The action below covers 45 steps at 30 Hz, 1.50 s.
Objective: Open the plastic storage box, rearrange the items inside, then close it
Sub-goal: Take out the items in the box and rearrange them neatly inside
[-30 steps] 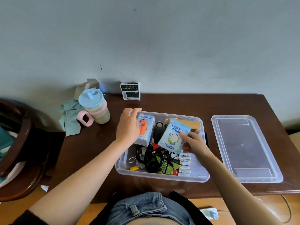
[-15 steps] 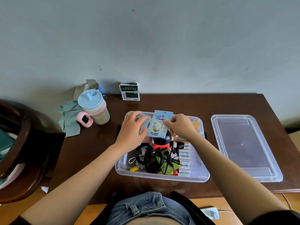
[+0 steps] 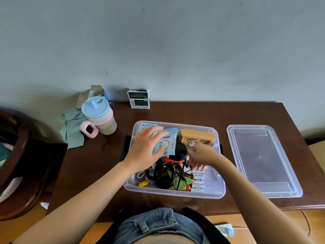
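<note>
The clear plastic storage box (image 3: 175, 193) stands uncovered on the brown table (image 3: 193, 112), with its clear lid (image 3: 260, 161) lying flat to the right. My left hand (image 3: 145, 149) holds a blue wipes packet (image 3: 167, 142) upright at the box's back left, thumb on its front, against a mini fan carton (image 3: 147, 125). My right hand (image 3: 202, 155) is blurred, with its fingers pointing down into the right half of the box and nothing in them. Inside lie a black cable bundle (image 3: 161, 175), a black and red toy (image 3: 181, 150), a tan box (image 3: 197, 136) and a row of batteries (image 3: 197, 181).
A pastel cup with a blue lid (image 3: 98, 117) and a green cloth (image 3: 72, 128) sit at the table's back left. A small green and white carton (image 3: 139, 99) stands against the wall. A dark wooden chair (image 3: 15, 155) is at the left.
My right hand passed the wipes packet to my left hand, let go and dropped toward the right side of the box. My left hand now holds the packet against the mini fan carton.
</note>
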### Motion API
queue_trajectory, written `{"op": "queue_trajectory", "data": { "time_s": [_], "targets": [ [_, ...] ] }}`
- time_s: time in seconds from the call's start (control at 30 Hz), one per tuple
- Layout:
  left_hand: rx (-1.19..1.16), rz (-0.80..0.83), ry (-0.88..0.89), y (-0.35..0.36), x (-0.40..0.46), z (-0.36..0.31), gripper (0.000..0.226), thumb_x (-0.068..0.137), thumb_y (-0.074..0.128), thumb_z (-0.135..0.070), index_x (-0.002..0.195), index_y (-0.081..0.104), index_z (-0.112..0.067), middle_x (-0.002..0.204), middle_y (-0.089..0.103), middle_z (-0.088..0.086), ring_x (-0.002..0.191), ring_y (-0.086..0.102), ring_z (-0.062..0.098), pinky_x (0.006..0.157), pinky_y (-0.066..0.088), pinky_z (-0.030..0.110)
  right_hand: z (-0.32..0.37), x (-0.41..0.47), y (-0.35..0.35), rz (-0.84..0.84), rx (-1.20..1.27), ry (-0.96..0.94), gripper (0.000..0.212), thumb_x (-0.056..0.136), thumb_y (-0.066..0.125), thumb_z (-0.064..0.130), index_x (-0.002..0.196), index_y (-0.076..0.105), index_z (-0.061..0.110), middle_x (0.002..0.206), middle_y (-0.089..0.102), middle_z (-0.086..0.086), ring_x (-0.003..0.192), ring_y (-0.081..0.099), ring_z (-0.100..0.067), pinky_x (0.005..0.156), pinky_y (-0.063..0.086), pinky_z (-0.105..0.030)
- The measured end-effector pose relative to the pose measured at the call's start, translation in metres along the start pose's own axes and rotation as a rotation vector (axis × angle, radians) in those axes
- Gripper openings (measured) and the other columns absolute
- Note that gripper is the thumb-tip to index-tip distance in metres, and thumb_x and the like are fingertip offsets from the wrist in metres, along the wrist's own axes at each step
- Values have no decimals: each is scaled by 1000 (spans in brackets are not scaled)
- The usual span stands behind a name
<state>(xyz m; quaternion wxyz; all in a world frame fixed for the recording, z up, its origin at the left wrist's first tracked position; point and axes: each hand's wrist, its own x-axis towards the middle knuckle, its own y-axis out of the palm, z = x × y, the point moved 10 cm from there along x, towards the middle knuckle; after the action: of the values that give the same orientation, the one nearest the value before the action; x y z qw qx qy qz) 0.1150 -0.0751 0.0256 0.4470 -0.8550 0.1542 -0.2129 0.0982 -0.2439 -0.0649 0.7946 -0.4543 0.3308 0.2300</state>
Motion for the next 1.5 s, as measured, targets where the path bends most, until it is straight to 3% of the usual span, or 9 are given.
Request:
{"op": "queue_trajectory", "data": {
  "time_s": [0.1, 0.2, 0.4, 0.53, 0.63, 0.77, 1.0, 1.3, 1.5],
  "targets": [
    [-29, -48, 105, -5, -3, -13, 22, 84, 66, -13, 106, 67, -10, 111, 58, 6, 104, 54, 22, 92, 41, 37, -31, 1, 37, 116, 8, 112, 26, 97, 44, 18, 93, 61, -1, 97, 71, -18, 72, 69, -23, 62, 56, -28],
    [-15, -34, 219, 2, -8, -29, 16, 79, 73, -13, 94, 70, -14, 103, 60, 5, 100, 52, 16, 83, 40, 33, -34, 10, 43, 61, -37, 113, 31, 93, 54, 30, 73, 53, 6, 79, 69, -13, 70, 69, -25, 59, 51, -26],
    [185, 320, 336, 49, -14, -39, 34, 84, 68, -31, 118, 66, -31, 142, 47, 5, 133, 40, 25, 109, 26, 46, -28, 25, 59, 125, -5, 138, 31, 90, 60, 31, 111, 58, 8, 102, 67, -10, 80, 69, -23, 73, 59, -33],
    [259, 278, 371, 49, -11, -47, 25, 83, 69, -12, 102, 74, -29, 134, 55, 11, 127, 48, 33, 104, 34, 51, -29, 29, 64, 128, 46, 169, 27, 86, 66, 37, 92, 54, 13, 75, 56, -2, 55, 54, -12, 47, 47, -21],
    [239, 234, 309, 42, -7, -38, 28, 86, 64, -7, 104, 73, -26, 139, 50, 10, 131, 42, 34, 105, 34, 51, -31, 29, 57, 99, 46, 167, 41, 78, 68, 51, 82, 55, 12, 73, 53, -2, 57, 46, -12, 49, 38, -22],
    [186, 207, 263, 31, -4, -26, 26, 90, 61, -16, 113, 69, -25, 143, 45, 5, 134, 37, 29, 106, 27, 50, -34, 22, 55, 125, 392, 210, 40, 81, 67, 38, 63, 42, 12, 41, 37, 1, 36, 29, -11, 38, 23, -18],
    [52, 135, 194, 13, -2, -17, 28, 91, 61, -31, 117, 66, -23, 145, 41, 4, 139, 28, 25, 110, 20, 46, -30, -6, 55, 234, 1141, 294, 32, 83, 65, 35, 70, 52, 8, 43, 50, 0, 32, 44, -6, 33, 39, -14],
    [60, 169, 118, 14, -3, -5, 31, 90, 63, -23, 121, 63, -21, 146, 39, 6, 141, 25, 26, 112, 25, 47, -14, -17, 27, 26, 599, 36, 23, 77, 62, 36, 83, 61, 13, 67, 58, 0, 59, 53, -9, 60, 43, -21],
    [12, 206, 118, 21, 1, 2, 28, 94, 57, -22, 121, 63, -21, 144, 42, 1, 137, 31, 23, 111, 27, 44, -18, -37, 1, -58, 747, -200, 10, 92, 54, 22, 90, 61, 15, 89, 68, -5, 81, 68, -18, 75, 54, -31]
  ]
}}
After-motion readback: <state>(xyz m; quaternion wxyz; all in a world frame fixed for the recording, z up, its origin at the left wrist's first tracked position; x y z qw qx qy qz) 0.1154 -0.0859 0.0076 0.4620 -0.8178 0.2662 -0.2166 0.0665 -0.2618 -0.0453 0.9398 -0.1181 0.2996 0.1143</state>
